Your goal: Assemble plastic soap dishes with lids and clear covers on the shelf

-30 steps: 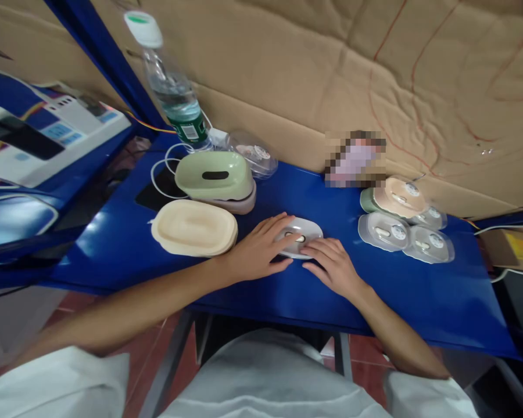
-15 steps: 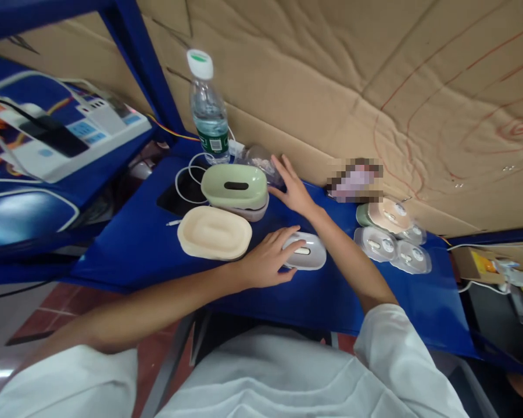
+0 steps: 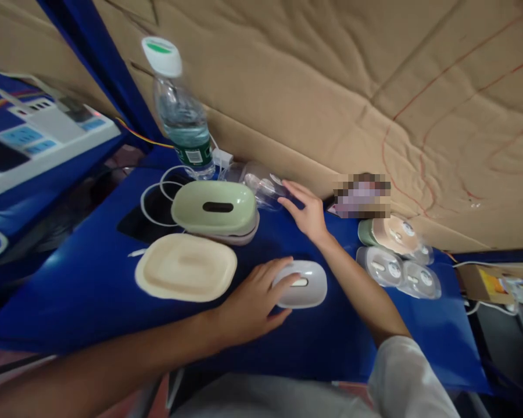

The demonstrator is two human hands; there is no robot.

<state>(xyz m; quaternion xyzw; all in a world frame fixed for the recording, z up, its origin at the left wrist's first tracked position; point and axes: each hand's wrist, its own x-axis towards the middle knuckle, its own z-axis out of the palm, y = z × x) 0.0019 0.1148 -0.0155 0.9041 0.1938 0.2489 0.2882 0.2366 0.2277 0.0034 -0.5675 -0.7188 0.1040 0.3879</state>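
Note:
My left hand (image 3: pixel 255 299) curls round the left end of a small grey oval dish (image 3: pixel 310 293) with a pale slot in its middle. Its fingers lie over the top and the thumb at the near edge. Behind it, my right hand (image 3: pixel 309 215) has thumb and fingers at the right end of a clear plastic cover (image 3: pixel 261 183) near the cardboard wall. A cream oval tray (image 3: pixel 187 267) lies left of my left hand. Beyond that tray, a green oval dish (image 3: pixel 204 200) with a dark slot is stacked on a pinkish-grey one (image 3: pixel 244 232).
A water bottle (image 3: pixel 185 130) stands at the back left, by a white cable and a dark flat object (image 3: pixel 133 217). Several wrapped oval dishes (image 3: pixel 379 267) sit at the right. A blurred-out item (image 3: pixel 361 197) leans against the cardboard (image 3: pixel 309 87). A power strip (image 3: pixel 70 139) is far left.
My view has moved closer to the table. My right hand's thumb and fingers have come onto the clear plastic cover. My left hand stays on the grey dish.

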